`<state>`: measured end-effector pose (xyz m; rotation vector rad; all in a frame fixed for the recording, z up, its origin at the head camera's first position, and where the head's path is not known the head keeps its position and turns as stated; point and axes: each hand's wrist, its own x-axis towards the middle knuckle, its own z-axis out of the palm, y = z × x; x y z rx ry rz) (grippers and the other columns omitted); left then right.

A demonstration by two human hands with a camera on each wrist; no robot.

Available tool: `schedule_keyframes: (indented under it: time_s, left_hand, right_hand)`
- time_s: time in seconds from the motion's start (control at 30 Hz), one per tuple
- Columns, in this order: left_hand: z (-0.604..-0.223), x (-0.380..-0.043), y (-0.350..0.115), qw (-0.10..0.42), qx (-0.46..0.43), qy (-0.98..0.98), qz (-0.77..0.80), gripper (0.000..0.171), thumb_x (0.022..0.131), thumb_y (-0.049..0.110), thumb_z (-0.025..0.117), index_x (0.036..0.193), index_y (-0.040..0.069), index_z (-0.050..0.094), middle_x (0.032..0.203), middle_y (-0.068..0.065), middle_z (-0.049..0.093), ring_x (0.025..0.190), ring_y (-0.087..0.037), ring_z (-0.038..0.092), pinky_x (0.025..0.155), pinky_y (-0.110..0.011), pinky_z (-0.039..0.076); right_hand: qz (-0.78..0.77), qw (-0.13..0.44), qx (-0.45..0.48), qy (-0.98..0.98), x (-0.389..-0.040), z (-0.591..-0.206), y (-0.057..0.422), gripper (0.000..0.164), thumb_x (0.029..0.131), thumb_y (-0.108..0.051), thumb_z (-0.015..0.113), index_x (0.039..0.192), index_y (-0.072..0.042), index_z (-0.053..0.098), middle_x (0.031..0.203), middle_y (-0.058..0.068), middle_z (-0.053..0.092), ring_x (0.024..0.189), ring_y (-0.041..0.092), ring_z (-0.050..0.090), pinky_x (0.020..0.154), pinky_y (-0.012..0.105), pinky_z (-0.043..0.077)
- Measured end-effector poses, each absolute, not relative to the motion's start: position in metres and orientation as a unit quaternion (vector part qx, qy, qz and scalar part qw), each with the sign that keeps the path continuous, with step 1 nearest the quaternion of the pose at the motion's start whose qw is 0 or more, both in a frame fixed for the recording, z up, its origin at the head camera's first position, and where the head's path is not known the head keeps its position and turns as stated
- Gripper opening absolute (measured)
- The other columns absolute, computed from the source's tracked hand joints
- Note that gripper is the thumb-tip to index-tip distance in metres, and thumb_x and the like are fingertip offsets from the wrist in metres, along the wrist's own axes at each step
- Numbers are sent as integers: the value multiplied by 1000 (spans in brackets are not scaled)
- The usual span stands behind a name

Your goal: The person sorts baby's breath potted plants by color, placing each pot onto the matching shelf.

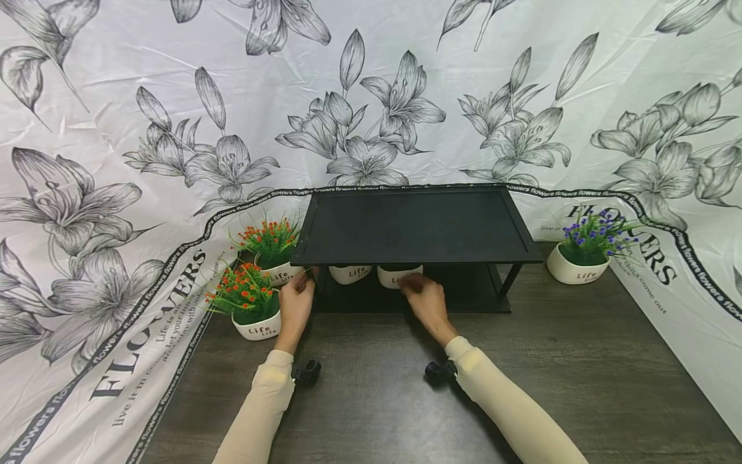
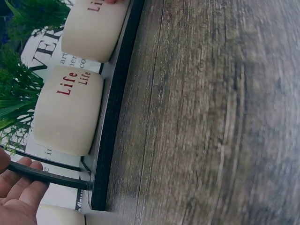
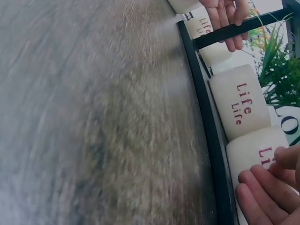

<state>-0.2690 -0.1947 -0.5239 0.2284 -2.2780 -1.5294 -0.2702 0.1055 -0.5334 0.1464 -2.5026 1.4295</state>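
Note:
A black two-tier shelf (image 1: 417, 225) stands against the backdrop. Its left side post (image 2: 58, 178) is between my left hand's thumb and fingers; that hand (image 1: 296, 304) grips it. Two white pots with "Life" lettering sit side by side on the lower tier, the left pot (image 1: 350, 275) and the right pot (image 1: 387, 277); the upper tier hides their plants in the head view. My right hand (image 1: 428, 301) is at the front of the right pot, its fingers (image 3: 262, 187) loosely bent over the lettering. Whether they touch the pot is hard to tell.
Left of the shelf stand two white pots with orange flowers, a front one (image 1: 257, 327) and a rear one (image 1: 283, 273), close to my left hand. A purple-flowered pot (image 1: 578, 269) stands at the right. Behind the dark wooden table (image 1: 371, 399) hangs a flower-printed cloth (image 1: 371, 96).

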Motion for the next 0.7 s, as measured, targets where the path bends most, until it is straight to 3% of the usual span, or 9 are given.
schedule_keyframes:
  time_s: [0.17, 0.4, 0.5, 0.7]
  left_hand:
    - [-524, -269, -194, 190, 83, -811, -548, 39, 104, 17, 61, 139, 1, 70, 134, -25, 71, 126, -39, 71, 107, -55, 57]
    - [-524, -268, -194, 189, 82, -812, -547, 39, 104, 17, 61, 138, 2, 70, 134, -25, 72, 125, -38, 71, 107, -55, 57]
    - [-523, -269, -194, 188, 83, -813, -545, 38, 104, 16, 61, 138, 2, 70, 135, -24, 72, 126, -38, 71, 107, -55, 57]
    - [-522, -268, -195, 185, 87, -813, -545, 39, 105, 16, 61, 139, 2, 69, 137, -24, 70, 127, -38, 70, 107, -54, 57]
  right_hand:
    - [496, 105, 71, -859, -270, -534, 105, 34, 104, -25, 72, 135, -14, 75, 127, 9, 79, 112, 30, 78, 96, 52, 62]
    - [495, 69, 83, -862, -271, -536, 106, 50, 104, -19, 71, 152, -17, 61, 139, 9, 73, 114, 30, 77, 94, 49, 64]
    - [496, 75, 94, -860, -270, -535, 108, 50, 102, -14, 72, 151, -13, 62, 136, 13, 74, 111, 32, 78, 91, 48, 65]
    - [491, 106, 103, -858, -267, -529, 118, 31, 101, -11, 72, 132, -7, 75, 115, 14, 81, 101, 32, 80, 88, 50, 65]
